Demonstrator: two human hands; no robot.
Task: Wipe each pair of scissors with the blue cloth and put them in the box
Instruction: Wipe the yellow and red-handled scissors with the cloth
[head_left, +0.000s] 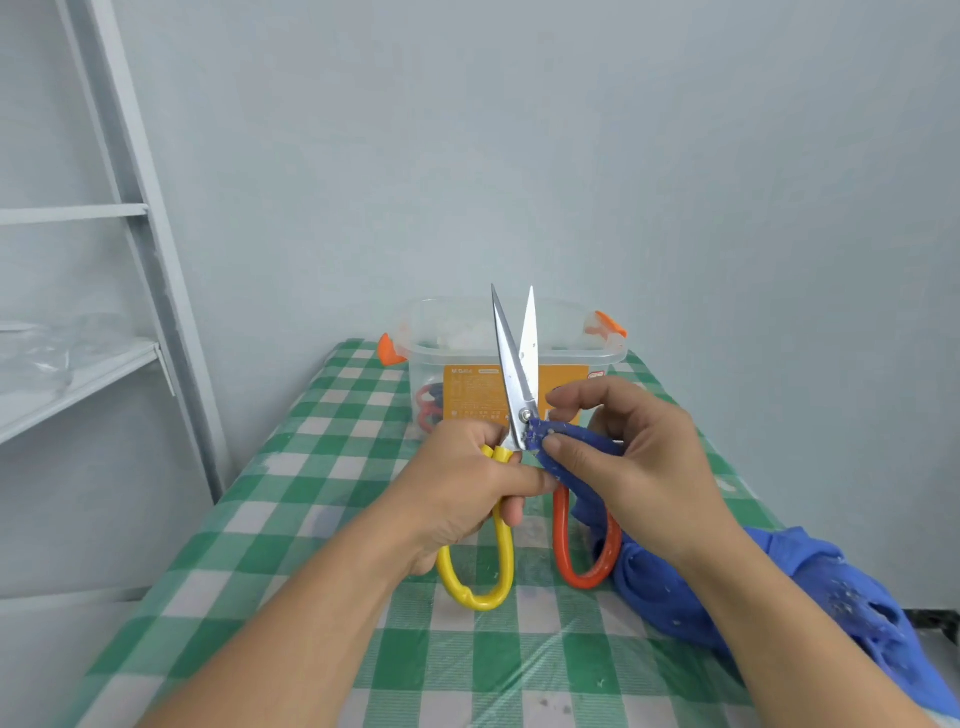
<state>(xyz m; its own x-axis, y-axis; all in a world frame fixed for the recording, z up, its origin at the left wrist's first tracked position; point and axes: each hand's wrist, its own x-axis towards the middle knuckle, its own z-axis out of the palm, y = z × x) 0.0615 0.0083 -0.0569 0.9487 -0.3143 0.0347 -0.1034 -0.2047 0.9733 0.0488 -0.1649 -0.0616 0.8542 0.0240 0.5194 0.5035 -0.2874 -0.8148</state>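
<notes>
Your L hand (462, 488) curls tight round the yellow handle of the scissors (511, 364), held upright over the table (291, 519), blades a bit apart, tips up. R hand (623, 467) pinches the cloth (649, 592) vs the blades by the pivot. Rest of cloth trails down to the table's R side. Box (467, 395) stands just behind, w/ other scissors (430, 408) inside.

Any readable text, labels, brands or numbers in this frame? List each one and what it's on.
"M&G": probably; a blurred white brand mark at the top left of the orange label on the clear box.
Rest of the orange label: rows of small print, too blurred to read.
Scissors, blue cloth, checked tablecloth: no text visible.
</notes>
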